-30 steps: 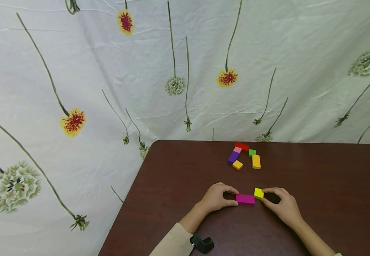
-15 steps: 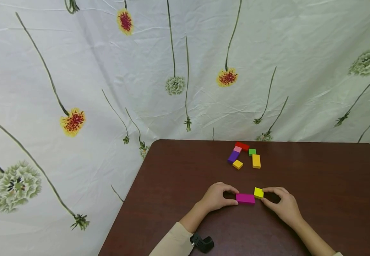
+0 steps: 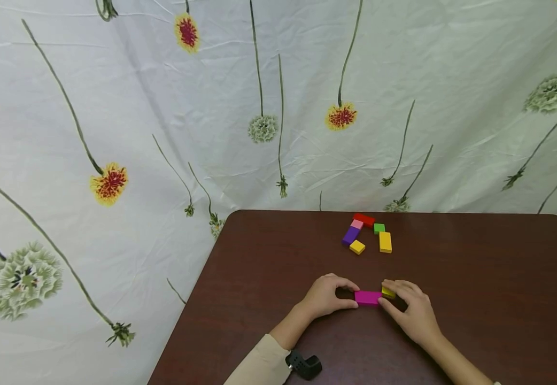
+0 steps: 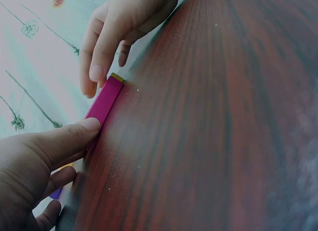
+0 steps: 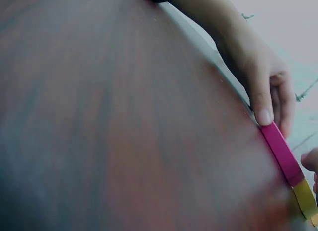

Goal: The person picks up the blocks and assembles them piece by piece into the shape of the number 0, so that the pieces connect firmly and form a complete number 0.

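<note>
My left hand (image 3: 326, 295) pinches the left end of a magenta rectangular block (image 3: 367, 298) between thumb and fingers on the dark table. A yellow cube-like block (image 3: 387, 292) stands end to end with its right side, partly hidden by my right hand (image 3: 415, 310). The right thumb tip lies by the magenta block's near right corner, the index finger over the yellow block's far edge. In the left wrist view, the right hand (image 4: 124, 22) hangs close over the magenta block (image 4: 105, 103), thumb and fingers spread. The right wrist view shows the yellow block (image 5: 304, 198) beyond the magenta one.
Farther back on the table (image 3: 259, 256) is a loose arch of blocks: red (image 3: 364, 220), pink (image 3: 357, 224), purple (image 3: 351, 236), green (image 3: 379, 228), and two orange-yellow ones, a long block (image 3: 385, 242) and a small block (image 3: 357, 247). A flowered cloth (image 3: 221, 107) hangs behind.
My right hand has let go of the yellow block's right side and moved left over it, toward the magenta block's right end. The left hand has kept its place.
</note>
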`<control>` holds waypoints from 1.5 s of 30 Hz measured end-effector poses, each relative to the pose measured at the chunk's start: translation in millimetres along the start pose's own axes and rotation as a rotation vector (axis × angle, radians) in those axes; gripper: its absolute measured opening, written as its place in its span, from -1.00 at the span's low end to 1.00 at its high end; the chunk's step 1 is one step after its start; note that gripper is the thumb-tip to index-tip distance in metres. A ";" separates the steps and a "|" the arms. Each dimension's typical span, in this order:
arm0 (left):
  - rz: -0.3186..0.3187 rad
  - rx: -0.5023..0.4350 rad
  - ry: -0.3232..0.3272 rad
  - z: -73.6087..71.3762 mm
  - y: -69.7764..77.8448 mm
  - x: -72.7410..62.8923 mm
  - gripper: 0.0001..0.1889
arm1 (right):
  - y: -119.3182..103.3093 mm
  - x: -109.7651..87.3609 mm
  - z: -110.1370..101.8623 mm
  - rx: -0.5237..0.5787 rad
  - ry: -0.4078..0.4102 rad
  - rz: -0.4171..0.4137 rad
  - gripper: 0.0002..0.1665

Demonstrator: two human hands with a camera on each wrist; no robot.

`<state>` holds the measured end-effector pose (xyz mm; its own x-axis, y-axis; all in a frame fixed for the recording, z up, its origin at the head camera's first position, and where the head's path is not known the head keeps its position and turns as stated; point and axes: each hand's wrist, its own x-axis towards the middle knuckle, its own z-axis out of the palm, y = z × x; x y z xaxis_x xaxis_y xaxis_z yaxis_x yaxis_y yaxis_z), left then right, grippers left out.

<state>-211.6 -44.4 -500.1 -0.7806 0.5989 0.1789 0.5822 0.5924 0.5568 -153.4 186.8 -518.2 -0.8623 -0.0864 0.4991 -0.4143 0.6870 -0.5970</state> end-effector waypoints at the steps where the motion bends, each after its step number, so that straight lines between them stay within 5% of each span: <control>1: -0.003 -0.004 -0.001 -0.2 0.3 0.0 -0.70 | -0.7 0.2 1.8 -0.011 0.001 -0.003 -0.60; 11: 0.008 -0.006 -0.010 -2.6 1.2 0.4 -0.69 | -2.5 0.0 7.2 -0.022 0.011 0.012 -0.70; 16: 0.010 -0.063 -0.132 -14.1 -2.6 6.2 -0.60 | -2.6 0.5 7.4 -0.017 0.021 0.002 -0.71; 20: -0.032 -0.122 -0.223 -31.0 -7.4 23.4 -0.57 | -2.5 0.7 7.0 -0.005 0.039 -0.014 -0.72; 25: -0.087 -0.055 -0.111 -40.3 -18.2 55.5 -0.69 | -3.2 1.3 6.5 0.011 0.057 -0.033 -0.72; 31: -0.132 -0.006 0.028 -32.9 -27.4 87.1 -0.71 | -1.8 -0.3 7.7 0.010 0.058 -0.031 -0.72; 37: -0.121 0.125 -0.041 -24.5 -28.8 108.2 -0.63 | -1.7 -1.3 8.8 0.005 0.063 -0.033 -0.72; 45: -0.135 0.249 -0.105 -23.6 -26.6 115.3 -0.65 | -2.1 0.1 7.5 0.007 0.073 -0.039 -0.71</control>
<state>-322.4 -3.9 -475.2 -0.8346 0.5503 0.0245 0.5225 0.7769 0.3513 -154.8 179.9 -521.6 -0.8217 -0.0598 0.5668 -0.4498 0.6789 -0.5804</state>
